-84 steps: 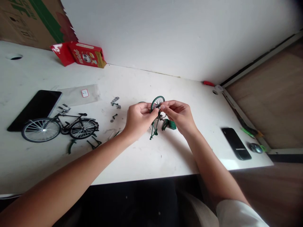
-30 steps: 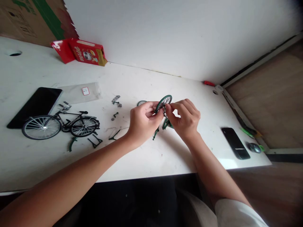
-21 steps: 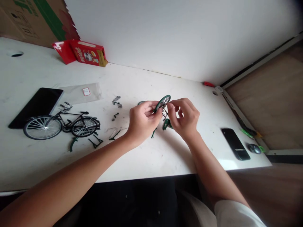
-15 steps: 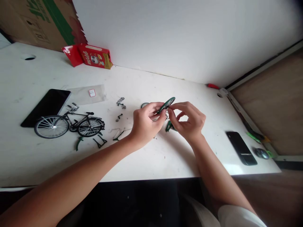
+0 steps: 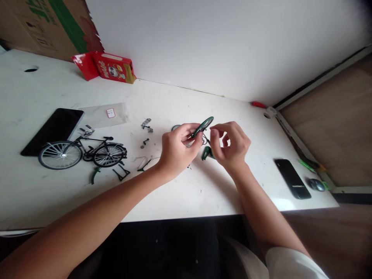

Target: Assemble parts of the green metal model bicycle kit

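My left hand (image 5: 180, 152) pinches a small green-rimmed model bicycle wheel (image 5: 207, 123), held tilted above the table. Just right of the wheel is my right hand (image 5: 231, 147), thumb and forefinger pressed together; whatever may be between them is too small to make out. Below the hands lies a green part (image 5: 206, 152), and another small wheel (image 5: 175, 127) shows partly behind my left hand. Small metal parts (image 5: 147, 124), a green curved piece (image 5: 93, 176) and a dark green bracket (image 5: 122, 173) lie to the left. Nearby is a black model bicycle (image 5: 108, 155).
A dark-screened tablet or phone (image 5: 52, 131) and a clear plastic bag (image 5: 100, 115) lie at the left. Behind them are a red box (image 5: 116, 69) and a cardboard box (image 5: 43, 29) by the wall. At the right are a black phone-like object (image 5: 292, 178) and a mouse (image 5: 316, 184).
My right fingertips have drawn back slightly from the wheel, leaving a small gap. My left hand keeps its pinch on the wheel. The whole view has shifted a little.
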Demonstrator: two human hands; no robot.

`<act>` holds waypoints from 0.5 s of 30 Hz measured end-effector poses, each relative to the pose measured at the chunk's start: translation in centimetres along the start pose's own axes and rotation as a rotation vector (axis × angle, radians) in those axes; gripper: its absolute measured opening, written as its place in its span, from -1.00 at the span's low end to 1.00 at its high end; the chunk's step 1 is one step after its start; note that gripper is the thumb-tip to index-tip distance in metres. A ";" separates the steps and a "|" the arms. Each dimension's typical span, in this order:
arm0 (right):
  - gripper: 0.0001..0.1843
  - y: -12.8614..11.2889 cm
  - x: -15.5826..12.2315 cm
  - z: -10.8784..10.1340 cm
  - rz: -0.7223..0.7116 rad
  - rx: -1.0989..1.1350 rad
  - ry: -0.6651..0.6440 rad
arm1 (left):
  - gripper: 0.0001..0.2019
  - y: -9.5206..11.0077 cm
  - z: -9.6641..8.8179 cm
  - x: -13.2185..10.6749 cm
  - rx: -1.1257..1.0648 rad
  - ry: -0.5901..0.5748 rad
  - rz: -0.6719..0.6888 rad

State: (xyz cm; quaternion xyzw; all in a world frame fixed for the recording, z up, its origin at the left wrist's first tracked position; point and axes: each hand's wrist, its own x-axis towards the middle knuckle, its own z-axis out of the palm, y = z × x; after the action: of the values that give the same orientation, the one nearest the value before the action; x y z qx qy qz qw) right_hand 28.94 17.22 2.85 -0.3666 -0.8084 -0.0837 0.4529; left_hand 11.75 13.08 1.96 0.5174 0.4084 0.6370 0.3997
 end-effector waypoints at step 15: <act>-0.77 -0.4 0.2 0.1 -0.019 -0.042 -0.083 | -0.77 -0.2 -0.1 0.0 0.121 -0.002 0.095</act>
State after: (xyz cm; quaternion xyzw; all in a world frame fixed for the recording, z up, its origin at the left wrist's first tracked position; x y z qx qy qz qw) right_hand 28.53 17.05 3.01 -0.3713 -0.8281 -0.0897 0.4103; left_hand 11.67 13.17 1.80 0.5600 0.4206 0.6291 0.3374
